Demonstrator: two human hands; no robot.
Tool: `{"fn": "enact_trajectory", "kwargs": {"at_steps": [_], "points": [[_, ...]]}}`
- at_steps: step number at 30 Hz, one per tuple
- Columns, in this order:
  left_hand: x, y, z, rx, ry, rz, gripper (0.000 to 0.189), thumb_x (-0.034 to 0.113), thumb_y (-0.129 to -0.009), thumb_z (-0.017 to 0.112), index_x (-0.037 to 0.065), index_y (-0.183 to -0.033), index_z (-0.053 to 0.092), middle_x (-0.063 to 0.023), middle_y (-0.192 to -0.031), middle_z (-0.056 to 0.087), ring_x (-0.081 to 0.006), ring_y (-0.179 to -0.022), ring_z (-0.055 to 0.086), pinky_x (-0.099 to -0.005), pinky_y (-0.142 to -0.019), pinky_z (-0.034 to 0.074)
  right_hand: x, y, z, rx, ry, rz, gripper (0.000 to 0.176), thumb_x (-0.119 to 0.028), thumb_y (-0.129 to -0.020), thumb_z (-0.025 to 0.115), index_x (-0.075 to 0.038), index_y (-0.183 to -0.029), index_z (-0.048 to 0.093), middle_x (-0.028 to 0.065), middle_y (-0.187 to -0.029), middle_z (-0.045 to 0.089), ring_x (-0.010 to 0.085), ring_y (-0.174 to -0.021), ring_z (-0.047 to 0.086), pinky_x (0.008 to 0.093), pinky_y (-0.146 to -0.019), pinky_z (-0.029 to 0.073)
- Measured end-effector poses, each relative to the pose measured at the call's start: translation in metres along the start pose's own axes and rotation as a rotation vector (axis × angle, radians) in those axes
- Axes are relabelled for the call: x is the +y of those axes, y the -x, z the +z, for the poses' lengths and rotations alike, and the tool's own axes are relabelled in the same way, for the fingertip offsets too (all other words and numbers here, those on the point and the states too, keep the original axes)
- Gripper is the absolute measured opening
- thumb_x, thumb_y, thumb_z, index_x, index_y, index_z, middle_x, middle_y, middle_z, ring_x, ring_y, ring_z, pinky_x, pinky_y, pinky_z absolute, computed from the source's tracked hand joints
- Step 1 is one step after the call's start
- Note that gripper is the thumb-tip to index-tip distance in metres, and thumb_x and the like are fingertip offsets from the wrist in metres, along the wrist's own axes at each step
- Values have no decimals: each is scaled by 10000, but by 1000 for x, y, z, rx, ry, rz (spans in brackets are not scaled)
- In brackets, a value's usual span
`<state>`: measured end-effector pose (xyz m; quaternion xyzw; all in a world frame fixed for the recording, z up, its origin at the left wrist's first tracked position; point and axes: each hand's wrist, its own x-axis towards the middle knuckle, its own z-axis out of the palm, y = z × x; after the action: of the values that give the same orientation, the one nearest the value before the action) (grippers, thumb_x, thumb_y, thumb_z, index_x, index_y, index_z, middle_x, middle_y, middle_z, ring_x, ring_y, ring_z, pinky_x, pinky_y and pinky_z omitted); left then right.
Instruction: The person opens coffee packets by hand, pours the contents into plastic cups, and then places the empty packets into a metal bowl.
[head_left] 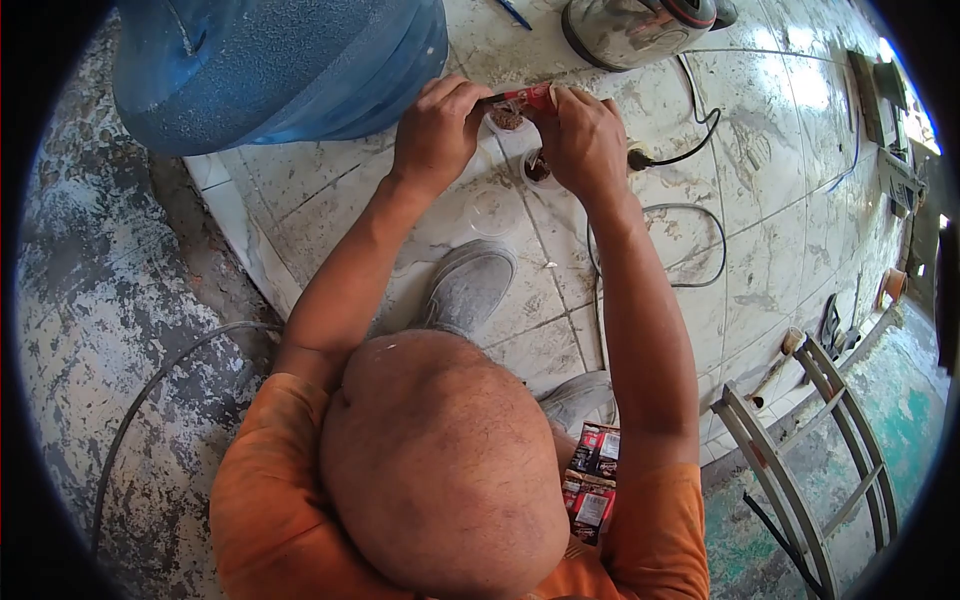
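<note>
A slim red and dark sachet (518, 97) is stretched between my two hands above the tiled floor. My left hand (438, 130) pinches its dark end with closed fingers. On its red end, the fingers of my right hand (585, 138) are closed too. Just below the sachet stands a small cup (507, 118) with brown powder inside. Another small cup (537, 168), holding something dark brown, is beside my right hand and partly covered by it. A clear round lid or dish (492, 210) lies on the tiles nearer to me.
A large blue water bottle (290, 75) is at the left. An electric kettle (640, 30) stands at the back, with a black cord (700, 135) near my right hand. More red and black sachets (594, 480) lie by my right arm. A metal ladder-like frame (815, 450) is at the right.
</note>
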<state>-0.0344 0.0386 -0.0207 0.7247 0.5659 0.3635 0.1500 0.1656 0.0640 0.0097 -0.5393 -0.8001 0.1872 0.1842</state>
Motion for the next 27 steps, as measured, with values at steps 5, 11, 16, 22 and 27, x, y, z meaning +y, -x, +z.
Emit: {"fn": "enact_trajectory", "kwargs": {"at_steps": [5,11,16,22,27], "points": [[-2,-3,-2,0,1,5,159,-11,-880,695,57,-1023,704,-111,-946,698,-367,-903,664,-449,-779,522,2,-1,-1,82,-4,-62,136,-210,-959,671,-79,-931,695,91,-902,690,330,-890,669,438,-820,481],[1,-3,-6,-2,-10,-4,171,-26,-872,691,59,-1020,702,-108,-947,699,-364,-901,665,-446,-778,522,0,1,-4,-75,133,39,110,-160,-915,688,-97,-1004,702,95,-960,688,328,-926,669,426,-851,479],[-1,-1,-5,-31,-16,-11,169,-29,-871,689,58,-1016,702,-107,-942,699,-358,-899,669,-445,-778,523,2,-1,-7,17,20,10,82,-156,-920,681,-87,-954,708,111,-906,686,355,-877,671,430,-840,486],[-4,0,-5,-45,-38,-42,200,-2,-865,691,82,-1044,720,-94,-995,701,-354,-952,668,-447,-813,547,6,-2,-12,-64,-24,92,108,-151,-907,700,-68,-973,720,138,-970,683,383,-895,672,458,-823,512],[-4,-1,-6,-10,-36,-15,172,-23,-873,697,50,-1028,715,-115,-940,696,-369,-893,664,-451,-766,519,-2,4,-16,1,79,5,152,-165,-895,734,-57,-1002,739,146,-934,682,397,-881,671,473,-781,529]]}}
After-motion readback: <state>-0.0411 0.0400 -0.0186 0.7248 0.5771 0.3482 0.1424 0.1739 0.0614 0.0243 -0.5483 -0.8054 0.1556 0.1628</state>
